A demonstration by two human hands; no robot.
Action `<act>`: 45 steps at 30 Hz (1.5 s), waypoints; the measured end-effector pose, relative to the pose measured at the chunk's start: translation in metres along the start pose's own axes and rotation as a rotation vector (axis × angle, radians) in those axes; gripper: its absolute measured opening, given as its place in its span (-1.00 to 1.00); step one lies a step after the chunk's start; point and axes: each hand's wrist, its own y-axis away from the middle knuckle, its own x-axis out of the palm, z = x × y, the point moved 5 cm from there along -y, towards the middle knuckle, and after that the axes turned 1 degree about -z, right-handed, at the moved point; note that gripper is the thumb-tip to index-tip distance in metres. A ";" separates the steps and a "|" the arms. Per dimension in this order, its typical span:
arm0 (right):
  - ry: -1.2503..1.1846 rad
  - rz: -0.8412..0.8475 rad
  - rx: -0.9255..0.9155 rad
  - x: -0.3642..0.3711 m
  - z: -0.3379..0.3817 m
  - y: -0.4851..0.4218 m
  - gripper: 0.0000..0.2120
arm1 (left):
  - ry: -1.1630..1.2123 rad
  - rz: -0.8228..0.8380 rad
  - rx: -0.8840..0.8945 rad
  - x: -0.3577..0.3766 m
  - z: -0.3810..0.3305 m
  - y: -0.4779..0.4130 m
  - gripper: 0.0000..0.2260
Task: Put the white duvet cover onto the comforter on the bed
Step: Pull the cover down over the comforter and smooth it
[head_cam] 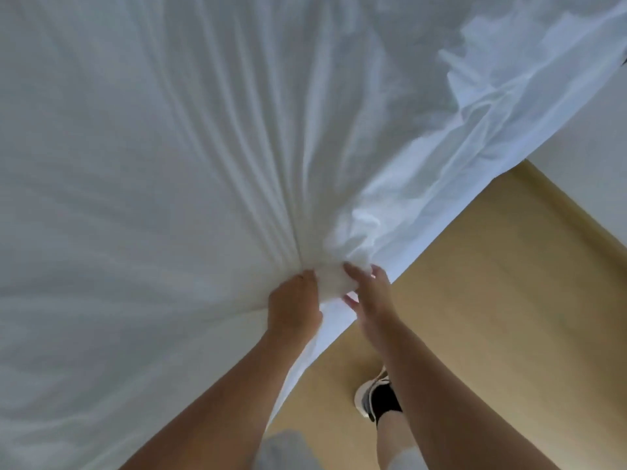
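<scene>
Two hands hold one bunched corner of the white duvet cover (169, 147) just below centre. The left hand (293, 301) has its grip closed round the wad, and the right hand (371, 293) pinches it between fingers and thumb. Cloth fans from 9 to 1 o'clock. Wooden floor (492, 300) and a shoe (368, 396) show at 5 o'clock.

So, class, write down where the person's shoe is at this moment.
Head view: the shoe is low, right of centre, on the tan floor, just right of the hanging edge of the duvet cover.
</scene>
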 end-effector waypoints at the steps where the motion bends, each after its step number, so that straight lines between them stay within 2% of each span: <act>1: -0.049 -0.013 -0.006 -0.011 0.029 -0.019 -0.44 | -0.007 -0.047 -0.007 0.001 -0.001 0.003 -0.56; 2: -0.078 -0.006 0.002 -0.017 0.060 -0.039 -0.28 | -0.007 -0.069 0.015 0.000 -0.003 0.007 -0.58; 3: -0.093 0.019 0.015 -0.020 0.092 -0.061 -0.21 | -0.002 -0.102 0.019 0.001 -0.006 0.010 -0.55; 4: -0.110 0.057 0.038 -0.016 0.120 -0.080 -0.25 | 0.011 -0.176 0.025 0.001 -0.011 0.015 -0.50; 6: -0.101 0.125 0.039 -0.001 0.157 -0.101 -0.56 | 0.022 -0.237 0.005 0.008 -0.030 0.024 -0.42; 8: 0.049 0.082 -0.057 0.003 0.167 -0.108 -0.84 | 0.054 -0.290 -0.025 0.000 -0.067 0.008 -0.27; 9: 0.128 0.027 -0.116 -0.006 0.164 -0.106 -0.92 | 0.040 -0.353 -0.052 -0.013 -0.089 -0.010 -0.18; 11: 0.204 0.011 -0.157 -0.030 0.153 -0.100 -0.95 | 0.048 -0.444 -0.166 -0.046 -0.124 -0.048 -0.08; 13: 0.272 0.037 -0.189 -0.053 0.156 -0.099 -0.94 | 0.074 -0.372 -0.287 -0.067 -0.140 -0.082 -0.20; 15: 0.301 0.068 -0.209 -0.066 0.175 -0.106 -0.96 | 0.060 -0.228 -0.340 -0.057 -0.147 -0.097 -0.44; 16: 0.259 0.074 -0.193 -0.069 0.189 -0.113 -0.89 | 0.052 -0.180 -0.356 -0.048 -0.148 -0.096 -0.52; 19: 0.049 0.051 -0.005 -0.075 0.240 -0.145 -0.26 | 0.133 -0.121 -0.393 -0.023 -0.144 -0.075 -0.54; 20: -0.008 0.054 0.037 -0.075 0.262 -0.159 -0.17 | 0.170 -0.094 -0.400 -0.018 -0.143 -0.072 -0.54; 21: -0.041 0.061 0.049 -0.075 0.287 -0.175 -0.16 | 0.187 -0.070 -0.384 -0.015 -0.144 -0.072 -0.54; 23: -0.066 0.108 0.042 -0.067 0.329 -0.203 -0.24 | 0.114 -0.041 -0.319 -0.020 -0.158 -0.080 -0.54; 25: -0.006 0.169 0.056 -0.056 0.347 -0.229 -0.39 | 0.029 -0.039 -0.315 -0.042 -0.191 -0.105 -0.31; 27: 0.162 0.102 0.004 -0.058 0.349 -0.247 -0.62 | 0.090 -0.214 -0.306 -0.074 -0.233 -0.146 -0.06; 28: 0.241 0.030 -0.056 -0.066 0.348 -0.251 -0.75 | 0.104 -0.294 -0.293 -0.092 -0.252 -0.170 0.00; 29: 0.268 -0.033 -0.113 -0.077 0.345 -0.252 -0.86 | 0.122 -0.295 -0.287 -0.106 -0.267 -0.195 -0.03; 31: 0.258 -0.073 -0.162 -0.099 0.335 -0.247 -0.90 | 0.164 -0.203 -0.295 -0.116 -0.285 -0.236 -0.33; 32: 0.253 -0.041 -0.140 -0.108 0.331 -0.242 -0.89 | 0.173 -0.146 -0.302 -0.112 -0.288 -0.247 -0.50; 34: 0.159 0.087 -0.032 -0.116 0.338 -0.241 -0.75 | 0.153 -0.060 -0.301 -0.100 -0.285 -0.247 -0.69; 36: -0.027 0.150 0.015 -0.121 0.380 -0.261 -0.60 | 0.157 0.004 -0.324 -0.091 -0.279 -0.237 -0.76; 38: -0.189 0.151 -0.014 -0.130 0.448 -0.294 -0.51 | 0.151 0.056 -0.341 -0.085 -0.280 -0.233 -0.76; 40: -0.234 0.171 -0.047 -0.136 0.518 -0.326 -0.44 | 0.124 0.092 -0.320 -0.084 -0.296 -0.238 -0.67; 42: -0.123 0.173 -0.055 -0.137 0.557 -0.353 -0.54 | 0.045 0.052 -0.285 -0.099 -0.331 -0.254 -0.44; 45: 0.125 0.066 -0.030 -0.153 0.570 -0.374 -0.75 | 0.078 -0.216 -0.248 -0.145 -0.406 -0.316 0.02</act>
